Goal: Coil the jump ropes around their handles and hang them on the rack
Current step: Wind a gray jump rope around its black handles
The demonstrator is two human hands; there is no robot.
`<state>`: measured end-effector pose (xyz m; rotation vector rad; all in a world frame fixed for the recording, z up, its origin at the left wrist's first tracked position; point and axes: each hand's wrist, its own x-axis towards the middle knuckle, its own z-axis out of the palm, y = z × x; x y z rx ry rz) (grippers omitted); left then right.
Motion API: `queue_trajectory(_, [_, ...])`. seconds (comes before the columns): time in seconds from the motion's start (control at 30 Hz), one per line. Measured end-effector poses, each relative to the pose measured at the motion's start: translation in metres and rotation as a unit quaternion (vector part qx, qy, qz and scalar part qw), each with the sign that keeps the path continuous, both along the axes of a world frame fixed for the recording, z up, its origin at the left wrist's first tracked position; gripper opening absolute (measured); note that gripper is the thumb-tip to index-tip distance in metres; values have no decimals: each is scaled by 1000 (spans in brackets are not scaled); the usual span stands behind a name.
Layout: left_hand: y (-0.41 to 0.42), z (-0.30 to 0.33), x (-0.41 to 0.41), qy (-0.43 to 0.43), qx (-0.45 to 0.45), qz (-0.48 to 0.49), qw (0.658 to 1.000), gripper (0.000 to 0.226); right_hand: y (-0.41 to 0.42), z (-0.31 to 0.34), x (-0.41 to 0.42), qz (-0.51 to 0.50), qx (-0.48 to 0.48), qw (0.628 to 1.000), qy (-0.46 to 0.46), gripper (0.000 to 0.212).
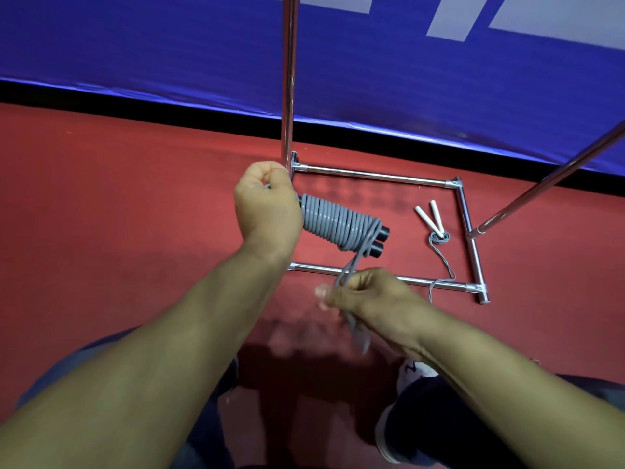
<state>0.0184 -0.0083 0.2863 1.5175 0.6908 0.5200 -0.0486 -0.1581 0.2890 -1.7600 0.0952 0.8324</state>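
**Grey jump rope coiled on its handles, held above the rack base**

A blue banner [203, 45] with pale lettering fills the top of the view, above a black strip and the red floor [101, 198]. The chrome rack [372, 176] stands on that floor: a rectangular base frame, one upright pole rising at its near-left corner and a second tube slanting in from the right.

My two forearms reach forward over my dark trousers and one shoe [417, 370].

My left hand [267, 204] is curled tightly around one end of the black handles [380, 240], which lie side by side with the grey rope [334, 225] wound around them in close turns. The bundle is in the air, in front of the base frame, tilted down to the right.

My right hand [368, 296] pinches the free tail of the same rope, which runs from the coil's right end down to my fingers and hangs blurred below them.

A second jump rope [438, 236], with white handles, lies uncoiled on the floor inside the frame, its cord trailing across the near bar.
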Motion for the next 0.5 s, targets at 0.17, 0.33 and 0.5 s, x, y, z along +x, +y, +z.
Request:
queue_trajectory(0.17, [3,2,1,-6,-50,39,998,32,14,-5,-12,-135,108,970,174,19])
queue_trajectory(0.33, [3,2,2,-24,-50,45,997,31,33,-9,-33,-211,174,955,116,34])
queue_trajectory(0.5, [10,2,8,2,-50,85,995,26,28,-12,-31,-223,37,974,-23,50])
